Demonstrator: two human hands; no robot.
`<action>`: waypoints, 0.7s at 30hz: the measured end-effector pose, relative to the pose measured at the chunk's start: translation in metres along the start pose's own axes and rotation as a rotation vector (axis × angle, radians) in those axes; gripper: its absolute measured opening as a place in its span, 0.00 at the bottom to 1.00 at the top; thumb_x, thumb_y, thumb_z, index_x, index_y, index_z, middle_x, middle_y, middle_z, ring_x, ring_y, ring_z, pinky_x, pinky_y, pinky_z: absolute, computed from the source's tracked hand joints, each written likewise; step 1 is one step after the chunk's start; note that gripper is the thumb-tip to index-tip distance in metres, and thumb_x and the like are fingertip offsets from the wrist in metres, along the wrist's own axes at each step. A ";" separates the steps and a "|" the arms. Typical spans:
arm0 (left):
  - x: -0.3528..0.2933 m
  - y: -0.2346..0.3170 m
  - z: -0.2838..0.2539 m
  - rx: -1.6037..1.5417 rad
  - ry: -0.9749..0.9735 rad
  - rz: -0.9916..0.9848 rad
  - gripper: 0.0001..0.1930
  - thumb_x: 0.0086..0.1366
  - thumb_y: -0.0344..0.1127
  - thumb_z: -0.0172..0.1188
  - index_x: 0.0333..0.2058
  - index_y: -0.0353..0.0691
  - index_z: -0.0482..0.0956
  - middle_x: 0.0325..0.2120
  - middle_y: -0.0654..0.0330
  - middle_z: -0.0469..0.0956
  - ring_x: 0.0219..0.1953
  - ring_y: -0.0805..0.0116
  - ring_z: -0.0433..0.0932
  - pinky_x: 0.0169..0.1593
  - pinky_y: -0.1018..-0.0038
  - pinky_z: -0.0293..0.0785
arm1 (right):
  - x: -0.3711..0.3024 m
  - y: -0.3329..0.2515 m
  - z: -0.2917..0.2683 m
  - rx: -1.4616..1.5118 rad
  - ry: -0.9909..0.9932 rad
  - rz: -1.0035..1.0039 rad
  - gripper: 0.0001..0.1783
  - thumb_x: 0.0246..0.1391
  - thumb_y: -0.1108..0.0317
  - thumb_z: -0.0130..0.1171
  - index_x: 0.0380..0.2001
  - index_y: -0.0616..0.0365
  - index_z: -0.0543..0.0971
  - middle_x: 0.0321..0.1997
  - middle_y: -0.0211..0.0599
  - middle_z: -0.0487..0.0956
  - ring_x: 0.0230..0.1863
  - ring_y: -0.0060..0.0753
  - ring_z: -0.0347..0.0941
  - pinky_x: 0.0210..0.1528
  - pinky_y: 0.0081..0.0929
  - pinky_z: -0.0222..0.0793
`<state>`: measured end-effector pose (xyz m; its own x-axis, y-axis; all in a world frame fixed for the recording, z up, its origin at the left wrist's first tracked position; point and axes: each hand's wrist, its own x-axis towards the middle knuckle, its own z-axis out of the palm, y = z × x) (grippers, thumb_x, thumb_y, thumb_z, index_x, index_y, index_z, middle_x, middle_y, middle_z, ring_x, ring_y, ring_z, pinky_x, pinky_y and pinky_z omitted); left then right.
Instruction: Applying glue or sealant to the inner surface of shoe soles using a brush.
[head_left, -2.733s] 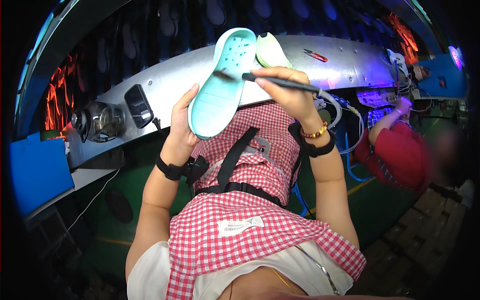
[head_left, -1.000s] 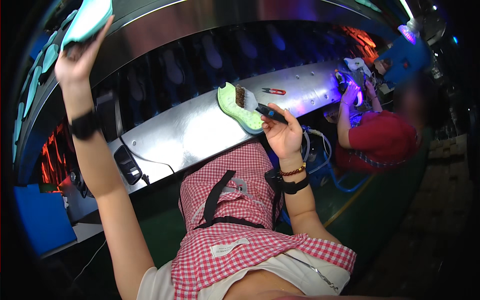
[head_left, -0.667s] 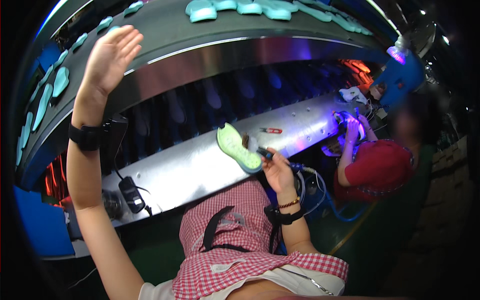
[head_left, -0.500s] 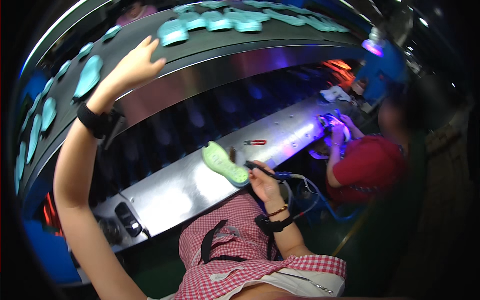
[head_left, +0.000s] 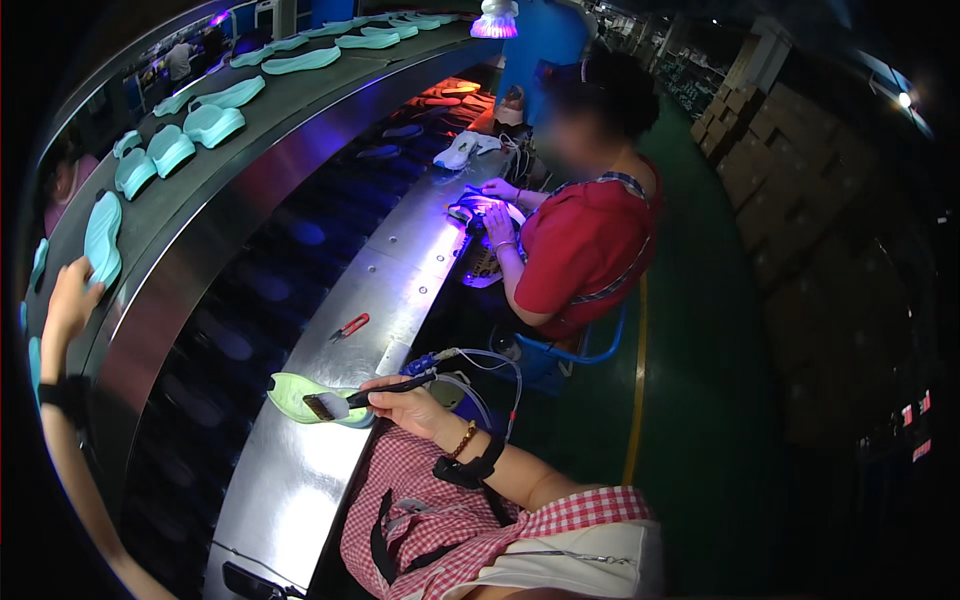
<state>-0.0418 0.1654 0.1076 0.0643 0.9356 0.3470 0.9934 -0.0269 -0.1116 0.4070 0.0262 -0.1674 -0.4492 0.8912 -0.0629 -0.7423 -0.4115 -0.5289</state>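
My left hand (head_left: 75, 298) is over the conveyor at the left, its fingers closed on the near end of a teal shoe sole (head_left: 103, 240). That sole still lies on the belt. In my right hand (head_left: 405, 403) is a black-handled brush (head_left: 338, 404), its dark bristles over a pale green shoe sole (head_left: 290, 392). The green sole rests on the metal bench (head_left: 300, 470), partly hidden by the brush and hand. Thin tubing (head_left: 480, 352) runs from behind the brush handle. Red-handled thread snips (head_left: 350, 326) lie beyond the sole.
The conveyor belt (head_left: 225, 160) carries several teal soles. A co-worker in red (head_left: 590, 240) sits farther along the bench, hands on a shoe under purple light. A lamp (head_left: 494, 20) hangs beyond. Stacked cartons (head_left: 800, 170) stand to the right, past a yellow floor line (head_left: 640, 370).
The view has turned to the right. My left hand, earlier stretched out above the belt, is now at a teal sole. The brush has come over the green sole.
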 end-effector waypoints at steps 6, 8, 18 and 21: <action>-0.158 0.031 -0.014 -0.583 0.508 -0.140 0.10 0.60 0.33 0.47 0.37 0.33 0.65 0.35 0.58 0.66 0.38 0.67 0.65 0.44 0.76 0.60 | 0.007 0.007 0.003 -0.088 -0.042 0.079 0.12 0.45 0.77 0.56 0.36 0.63 0.74 0.35 0.37 0.75 0.35 0.24 0.70 0.40 0.19 0.64; -0.211 0.043 -0.006 -0.934 0.717 -0.360 0.15 0.59 0.34 0.48 0.42 0.33 0.64 0.39 0.57 0.66 0.42 0.65 0.66 0.46 0.74 0.62 | 0.012 0.013 0.006 -0.101 -0.018 0.080 0.12 0.45 0.77 0.55 0.36 0.63 0.74 0.34 0.36 0.76 0.33 0.22 0.70 0.38 0.18 0.65; -0.380 0.167 0.077 -2.356 -0.119 -0.881 0.39 0.55 0.62 0.41 0.52 0.31 0.56 0.43 0.47 0.70 0.41 0.47 0.71 0.47 0.55 0.66 | 0.028 0.031 0.010 -0.104 -0.047 0.106 0.10 0.44 0.79 0.53 0.34 0.65 0.75 0.34 0.40 0.76 0.34 0.28 0.73 0.40 0.22 0.68; -0.404 0.215 0.129 -1.949 -0.139 -1.014 0.31 0.61 0.55 0.37 0.51 0.31 0.58 0.39 0.49 0.72 0.37 0.55 0.73 0.45 0.59 0.69 | 0.031 0.050 0.009 -0.215 -0.089 0.089 0.11 0.42 0.79 0.55 0.34 0.65 0.75 0.32 0.37 0.76 0.32 0.23 0.71 0.38 0.16 0.66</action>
<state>0.1339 -0.1732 -0.1768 -0.3053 0.8680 -0.3917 -0.4864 0.2114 0.8477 0.3513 0.0313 -0.1879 -0.5569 0.8292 -0.0476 -0.5792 -0.4288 -0.6933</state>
